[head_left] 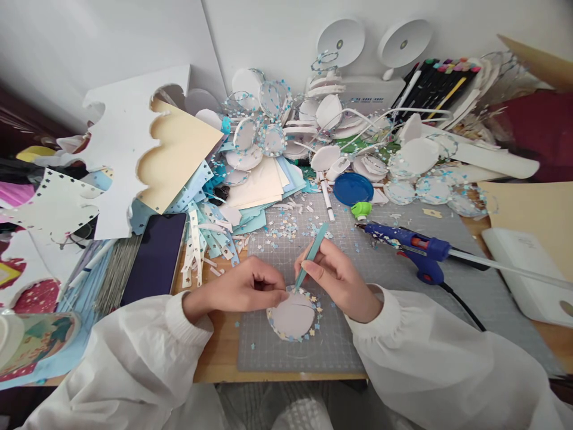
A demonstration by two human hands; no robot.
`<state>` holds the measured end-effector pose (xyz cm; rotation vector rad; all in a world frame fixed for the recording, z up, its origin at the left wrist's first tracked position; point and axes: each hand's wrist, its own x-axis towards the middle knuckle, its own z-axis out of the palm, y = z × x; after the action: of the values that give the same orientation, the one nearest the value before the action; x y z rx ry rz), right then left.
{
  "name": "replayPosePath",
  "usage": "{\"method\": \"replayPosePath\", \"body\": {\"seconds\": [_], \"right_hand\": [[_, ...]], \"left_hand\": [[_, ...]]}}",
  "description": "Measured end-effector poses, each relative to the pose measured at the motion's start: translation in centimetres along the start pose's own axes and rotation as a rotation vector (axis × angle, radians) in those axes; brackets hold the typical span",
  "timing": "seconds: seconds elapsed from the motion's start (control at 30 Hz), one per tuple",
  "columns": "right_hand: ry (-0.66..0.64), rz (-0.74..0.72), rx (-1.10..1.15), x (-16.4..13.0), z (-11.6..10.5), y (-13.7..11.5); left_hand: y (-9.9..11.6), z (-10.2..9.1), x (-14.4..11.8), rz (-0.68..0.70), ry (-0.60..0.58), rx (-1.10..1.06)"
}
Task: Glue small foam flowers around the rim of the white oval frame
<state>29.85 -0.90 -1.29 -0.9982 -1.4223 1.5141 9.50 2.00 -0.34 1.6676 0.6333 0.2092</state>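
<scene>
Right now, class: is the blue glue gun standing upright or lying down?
Lying down. The glue gun rests on its side on the grey cutting mat, nozzle pointing left, away from both hands.

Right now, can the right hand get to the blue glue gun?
Probably yes: the glue gun lies on the mat just beyond the right hand with nothing between, but that hand holds tweezers.

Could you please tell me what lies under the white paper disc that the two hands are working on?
The white paper disc rests on the grey cutting mat, which lies on a wooden table. Small paper stars line the disc's rim. Whatever sits directly beneath the disc is covered.
</scene>
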Motion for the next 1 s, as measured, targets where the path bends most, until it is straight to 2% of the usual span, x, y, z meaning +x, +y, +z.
{"method": "replayPosePath", "body": {"seconds": [0.43, 0.63, 0.83, 1.0], "right_hand": [[0.0, 0.004, -0.016, 0.04, 0.06, 0.07], [0.059, -0.026, -0.003, 0.24, -0.35, 0.1], [-0.023, 0.01, 0.013, 0.13, -0.26, 0.02], [-0.031, 0.007, -0.005, -0.02, -0.01, 0.02]], "left_hand": [[0.2, 0.01, 0.02, -0.003, -0.003, -0.01], [0.08, -0.05, -0.04, -0.004, -0.009, 0.004], [0.2, -0.03, 0.03, -0.002, -0.006, -0.005], [0.13, 0.0, 0.03, -0.004, -0.002, 0.008]]}}
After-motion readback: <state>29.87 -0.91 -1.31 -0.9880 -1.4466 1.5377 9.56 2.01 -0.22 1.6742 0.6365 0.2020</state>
